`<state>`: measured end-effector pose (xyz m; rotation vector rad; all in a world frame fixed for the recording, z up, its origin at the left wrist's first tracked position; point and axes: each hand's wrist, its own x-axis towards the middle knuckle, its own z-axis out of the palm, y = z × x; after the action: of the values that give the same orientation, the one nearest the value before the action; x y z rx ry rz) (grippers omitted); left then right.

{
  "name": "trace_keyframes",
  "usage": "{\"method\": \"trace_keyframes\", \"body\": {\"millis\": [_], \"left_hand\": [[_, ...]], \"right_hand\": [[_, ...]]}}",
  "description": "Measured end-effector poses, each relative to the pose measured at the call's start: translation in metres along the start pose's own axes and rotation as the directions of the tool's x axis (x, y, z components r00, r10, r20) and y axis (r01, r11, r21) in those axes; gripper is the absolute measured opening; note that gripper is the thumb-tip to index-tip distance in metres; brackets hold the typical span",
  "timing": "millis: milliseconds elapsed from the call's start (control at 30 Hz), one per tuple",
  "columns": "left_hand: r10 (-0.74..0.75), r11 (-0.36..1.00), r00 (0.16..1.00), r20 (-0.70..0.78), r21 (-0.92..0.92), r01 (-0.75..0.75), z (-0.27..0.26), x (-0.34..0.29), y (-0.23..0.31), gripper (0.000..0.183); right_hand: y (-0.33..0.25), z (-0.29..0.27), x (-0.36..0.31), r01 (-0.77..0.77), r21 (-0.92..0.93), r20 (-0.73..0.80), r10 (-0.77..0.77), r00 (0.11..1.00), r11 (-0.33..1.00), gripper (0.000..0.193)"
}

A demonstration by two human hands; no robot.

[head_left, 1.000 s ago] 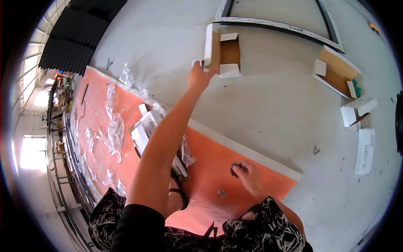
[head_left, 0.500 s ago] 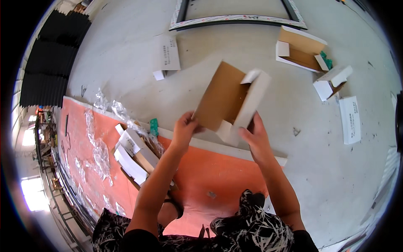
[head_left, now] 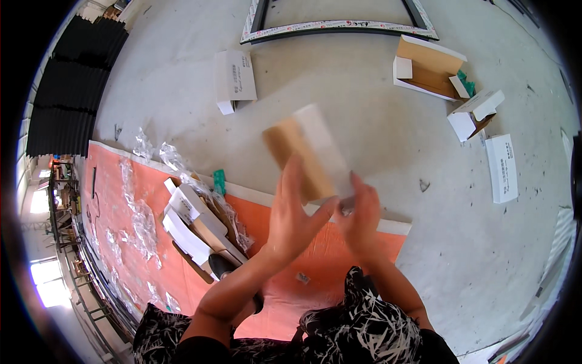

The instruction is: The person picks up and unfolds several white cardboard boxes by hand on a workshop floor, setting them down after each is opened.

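A cardboard box (head_left: pixel 324 142), white outside and brown inside, is held between my two hands above the edge of the orange sheet, tilted and smeared by motion. My left hand (head_left: pixel 291 209) is closed on its left side, fingers along the brown panel and thumb stretched toward the lower end. At the lower right corner my right hand (head_left: pixel 361 215) pinches the box's near end. The box looks narrower here, its brown panel partly folded over. Blur hides the exact finger contact.
Flattened white cartons (head_left: pixel 203 221) lie on the orange sheet (head_left: pixel 327 258) beside crumpled clear plastic (head_left: pixel 144 224) and my shoe. On the grey floor are a white box (head_left: pixel 236 79), an open box (head_left: pixel 430 70), another box (head_left: pixel 476 115), a flat carton (head_left: pixel 502 168) and a dark frame (head_left: pixel 339 27).
The box has turned and its wide-open brown inside is now mostly folded from view. My left hand has moved right and up along it; both hands are closer together.
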<state>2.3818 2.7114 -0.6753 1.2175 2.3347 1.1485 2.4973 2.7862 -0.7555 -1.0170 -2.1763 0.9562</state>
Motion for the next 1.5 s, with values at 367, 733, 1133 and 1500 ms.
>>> {"method": "trace_keyframes", "body": {"millis": [367, 733, 1133, 1500], "left_hand": [[-0.371, 0.592, 0.876, 0.308, -0.649, 0.478, -0.01, 0.02, -0.02, 0.056], [-0.253, 0.824, 0.857, 0.448, -0.365, 0.434, 0.009, 0.006, -0.002, 0.062], [0.0, 0.919, 0.98, -0.197, 0.386, 0.077, 0.04, 0.004, -0.003, 0.092], [-0.287, 0.754, 0.781, 0.554, -0.372, 0.541, 0.018, 0.019, -0.015, 0.076]], "right_hand": [[-0.021, -0.033, 0.005, -0.097, 0.193, 0.063, 0.086, 0.994, 0.976, 0.062], [-0.003, -0.02, -0.002, -0.509, 0.733, 0.4, 0.318, 0.859, 0.452, 0.058], [-0.015, -0.03, -0.001, -0.059, 0.215, -0.108, 0.083, 0.991, 0.975, 0.029], [0.033, -0.048, 0.007, -0.382, 0.567, 0.259, 0.282, 0.924, 0.73, 0.029]]}}
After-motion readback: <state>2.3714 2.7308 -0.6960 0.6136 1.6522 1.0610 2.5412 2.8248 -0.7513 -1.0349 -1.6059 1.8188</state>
